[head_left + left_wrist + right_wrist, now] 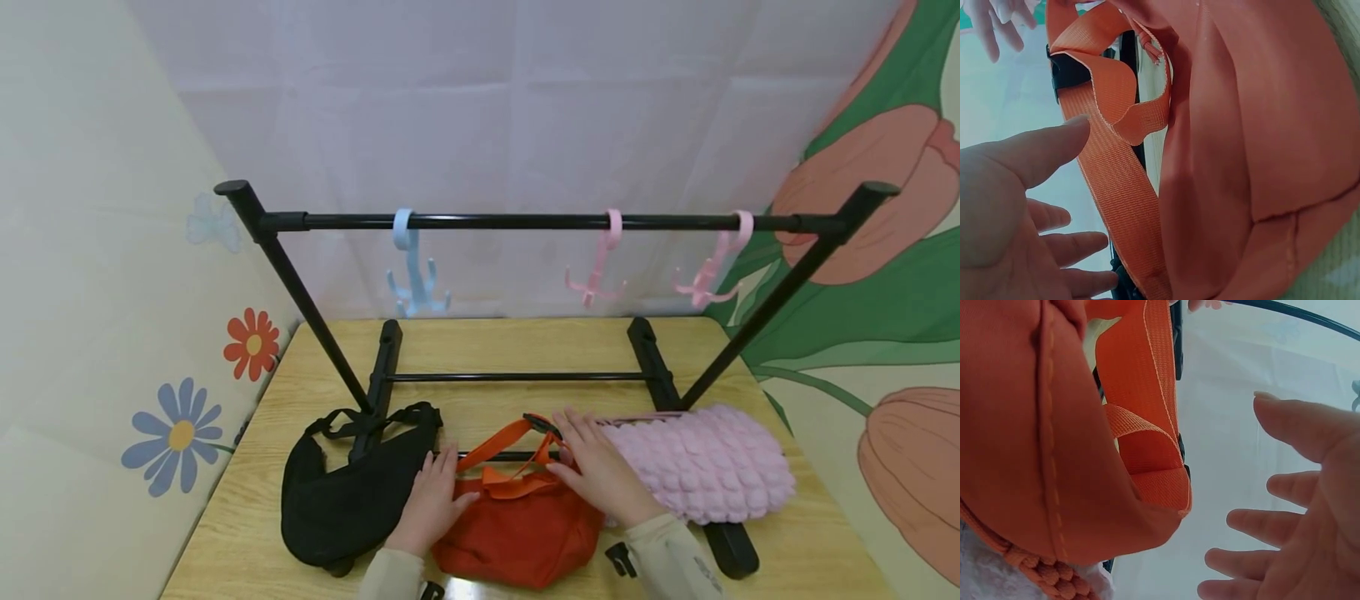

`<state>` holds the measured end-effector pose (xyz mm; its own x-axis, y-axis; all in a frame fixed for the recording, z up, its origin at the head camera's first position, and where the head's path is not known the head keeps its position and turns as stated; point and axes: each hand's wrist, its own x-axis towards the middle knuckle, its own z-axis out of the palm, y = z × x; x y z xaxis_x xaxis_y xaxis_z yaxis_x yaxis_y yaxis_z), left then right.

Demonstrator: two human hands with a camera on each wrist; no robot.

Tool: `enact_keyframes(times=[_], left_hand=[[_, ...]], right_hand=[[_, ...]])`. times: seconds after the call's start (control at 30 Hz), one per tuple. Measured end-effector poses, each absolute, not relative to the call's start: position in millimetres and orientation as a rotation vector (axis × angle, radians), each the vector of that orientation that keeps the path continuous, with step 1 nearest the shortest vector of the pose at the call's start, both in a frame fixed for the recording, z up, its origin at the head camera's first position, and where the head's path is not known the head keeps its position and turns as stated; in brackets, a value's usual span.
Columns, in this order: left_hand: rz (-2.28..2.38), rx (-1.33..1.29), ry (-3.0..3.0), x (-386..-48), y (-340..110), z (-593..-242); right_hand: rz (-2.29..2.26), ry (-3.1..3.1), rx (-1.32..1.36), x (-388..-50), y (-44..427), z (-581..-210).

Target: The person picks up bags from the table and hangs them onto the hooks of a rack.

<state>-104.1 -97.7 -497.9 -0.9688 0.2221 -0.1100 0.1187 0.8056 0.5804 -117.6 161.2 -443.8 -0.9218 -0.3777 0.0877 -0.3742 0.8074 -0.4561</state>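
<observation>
A red-orange bag (pixel 517 533) with an orange webbing strap (pixel 1116 181) lies on the table between both hands. At its left side is the left hand (pixel 433 504), fingers spread and nothing gripped; in the left wrist view its thumb is near the strap and a black buckle (pixel 1071 70). The right hand (pixel 600 467) is over the bag's upper right, by the strap's end; the right wrist view shows its fingers extended, apart from the bag. A black bag (pixel 352 496) lies left of the left hand, and a pink puffy bag (pixel 705 462) right of the right hand.
Behind the bags stands a black rack (pixel 517 222) with slanted posts. From its bar hang a light blue hook (pixel 414 275) and two pink hooks, one mid-right (pixel 597 262) and one farther right (pixel 708 271). The wooden table (pixel 517 346) meets a white cloth behind.
</observation>
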Motion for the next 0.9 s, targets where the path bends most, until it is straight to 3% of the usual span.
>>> enact_keyframes(times=[0.9], left_hand=[[0.713,0.454,2.993,-103,-95,-504]], right_hand=[[-0.918,2.809,-0.477,-121,159,-457]])
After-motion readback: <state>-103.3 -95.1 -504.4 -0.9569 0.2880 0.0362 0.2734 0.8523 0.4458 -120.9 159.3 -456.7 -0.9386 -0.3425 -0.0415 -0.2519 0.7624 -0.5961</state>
